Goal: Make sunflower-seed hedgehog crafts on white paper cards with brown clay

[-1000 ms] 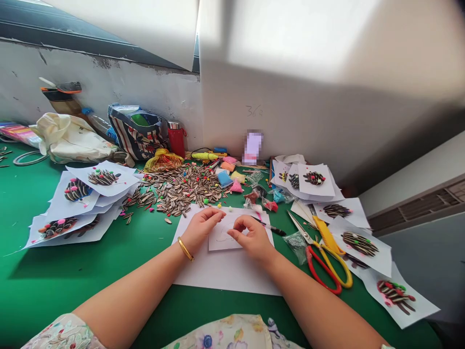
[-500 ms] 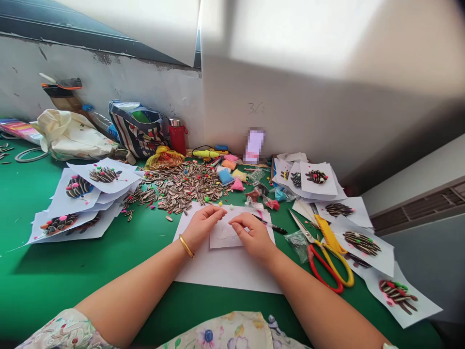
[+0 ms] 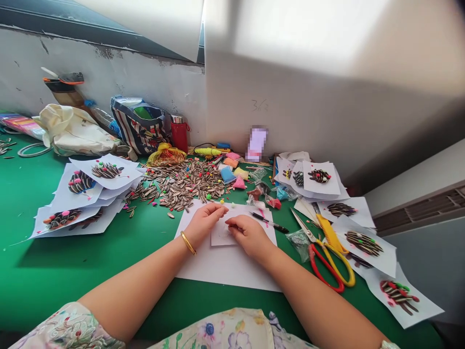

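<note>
One left hand (image 3: 205,225), one right hand (image 3: 251,235) by small sheet (image 3: 220,237) | fingers curled, tips close together; cannot tell what's held

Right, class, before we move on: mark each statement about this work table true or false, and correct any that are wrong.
1. The left hand has a gold bangle at its wrist. True.
2. The scissors lie to the left of the large white sheet. False: the scissors lie to the right of the large white sheet.
3. A red flask stands beside a striped bag. True.
4. The black pen is in the grip of the right hand. False: the black pen lies beside the right hand, held by neither.
5. A heap of seeds lies beyond the large white sheet. True.
</note>
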### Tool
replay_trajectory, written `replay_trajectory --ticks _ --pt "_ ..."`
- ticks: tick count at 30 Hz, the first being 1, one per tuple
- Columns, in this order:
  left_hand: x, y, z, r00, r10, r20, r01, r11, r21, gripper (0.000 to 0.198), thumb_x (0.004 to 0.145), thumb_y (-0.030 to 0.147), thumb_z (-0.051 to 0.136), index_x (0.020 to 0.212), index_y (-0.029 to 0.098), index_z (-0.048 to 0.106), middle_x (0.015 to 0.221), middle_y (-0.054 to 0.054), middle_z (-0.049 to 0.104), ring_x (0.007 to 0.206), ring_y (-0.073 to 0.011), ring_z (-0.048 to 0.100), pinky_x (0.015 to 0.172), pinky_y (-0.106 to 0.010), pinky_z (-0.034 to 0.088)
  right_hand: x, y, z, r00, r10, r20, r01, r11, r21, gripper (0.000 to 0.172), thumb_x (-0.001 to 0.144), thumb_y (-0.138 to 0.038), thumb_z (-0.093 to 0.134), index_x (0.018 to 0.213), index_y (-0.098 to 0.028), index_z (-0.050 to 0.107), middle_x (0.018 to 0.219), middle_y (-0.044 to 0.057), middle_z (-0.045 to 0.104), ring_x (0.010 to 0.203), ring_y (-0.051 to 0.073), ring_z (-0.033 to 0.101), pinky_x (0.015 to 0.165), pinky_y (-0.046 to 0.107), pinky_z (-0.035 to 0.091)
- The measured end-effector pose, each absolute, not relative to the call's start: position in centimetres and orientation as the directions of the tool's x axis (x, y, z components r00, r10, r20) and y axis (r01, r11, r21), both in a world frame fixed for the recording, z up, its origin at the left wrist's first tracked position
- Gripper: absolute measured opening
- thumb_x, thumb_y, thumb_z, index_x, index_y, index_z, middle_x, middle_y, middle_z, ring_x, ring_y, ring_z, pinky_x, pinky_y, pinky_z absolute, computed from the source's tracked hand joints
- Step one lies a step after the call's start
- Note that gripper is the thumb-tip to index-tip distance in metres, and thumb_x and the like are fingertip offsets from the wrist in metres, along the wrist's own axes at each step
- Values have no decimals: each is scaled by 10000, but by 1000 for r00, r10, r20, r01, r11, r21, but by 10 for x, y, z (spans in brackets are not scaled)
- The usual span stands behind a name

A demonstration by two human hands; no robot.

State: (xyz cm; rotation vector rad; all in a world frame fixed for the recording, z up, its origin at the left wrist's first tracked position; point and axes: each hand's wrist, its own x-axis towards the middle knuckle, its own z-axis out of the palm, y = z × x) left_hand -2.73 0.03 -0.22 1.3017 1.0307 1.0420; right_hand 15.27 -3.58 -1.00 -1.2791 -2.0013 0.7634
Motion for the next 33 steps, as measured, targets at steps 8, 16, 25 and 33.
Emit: replay_trajectory --ticks 8,16,25,33 --pt "-27 0 -2 241 971 2 -11 1 1000 306 789 465 669 838 167 710 844 -36 668 806 -170 562 779 -300 441 152 -35 -14 -359 902 241 622 424 -658 155 877 -110 621 941 -218 713 938 37 712 912 199 629 841 337 476" --pt "-27 -1 -1 237 971 -12 -10 15 1000 326 769 474 682 857 163 718 871 -46 675 817 -176 565 781 -303 443 148 -34 -22 -381 879 286 633 474 -612 156 851 -93 655 914 -216 727 924 39 699 905 199 625 837 338 491" --pt "-26 -1 2 235 972 -11 -18 15 1000 323 766 473 678 836 159 714 839 -42 669 805 -175 566 781 -304 445 148 -31 -29 -385 872 303 645 489 -587 143 881 -144 653 936 -222 758 918 55 672 911 207 604 840 357 498" --pt "-27 -1 0 236 972 -6 -1 6 1000 319 784 474 667 825 161 714 815 -40 660 800 -179 564 779 -309 442 149 -32 -29 -415 865 282 649 498 -575 230 874 -107 623 983 -245 771 934 55 664 917 205 597 851 362 498"
